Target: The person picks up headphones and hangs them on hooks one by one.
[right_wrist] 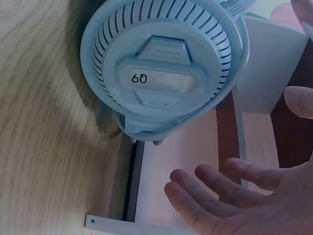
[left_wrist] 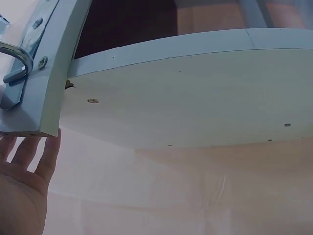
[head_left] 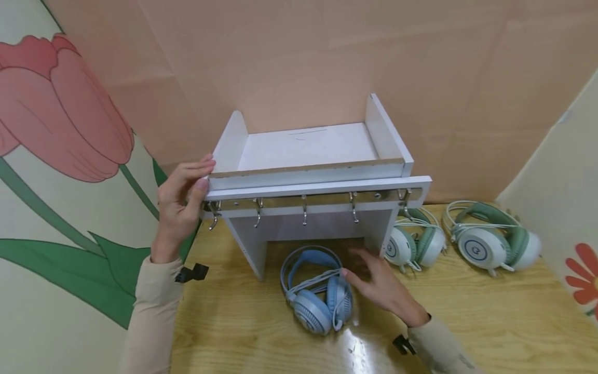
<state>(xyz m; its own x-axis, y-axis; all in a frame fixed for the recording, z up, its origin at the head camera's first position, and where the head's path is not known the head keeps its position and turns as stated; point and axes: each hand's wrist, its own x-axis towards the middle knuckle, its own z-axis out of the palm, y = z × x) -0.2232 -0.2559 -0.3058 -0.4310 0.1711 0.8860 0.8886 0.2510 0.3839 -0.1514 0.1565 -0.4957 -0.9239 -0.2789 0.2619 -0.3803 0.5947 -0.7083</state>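
Observation:
A white shelf (head_left: 303,174) with a row of metal hooks (head_left: 304,210) along its front rail stands upright on the table. My left hand (head_left: 179,200) rests against its left end, fingers fairly straight beside the side panel and thumb at the rail's end; in the left wrist view the fingers (left_wrist: 49,159) meet the rail's end. Light-blue headphones (head_left: 312,310), cable wound round them, lie before the shelf's opening. My right hand (head_left: 383,285) is just right of them, fingers spread and thumb near the headband. In the right wrist view an earcup (right_wrist: 161,63) marked "60" shows above the fingers.
Two white-and-green headphones (head_left: 416,241) (head_left: 490,239) with wound cables lie on the wooden table (head_left: 467,322) to the shelf's right. Brown paper (head_left: 327,57) covers the wall behind. A painted tulip wall (head_left: 60,104) stands close on the left, another wall on the right.

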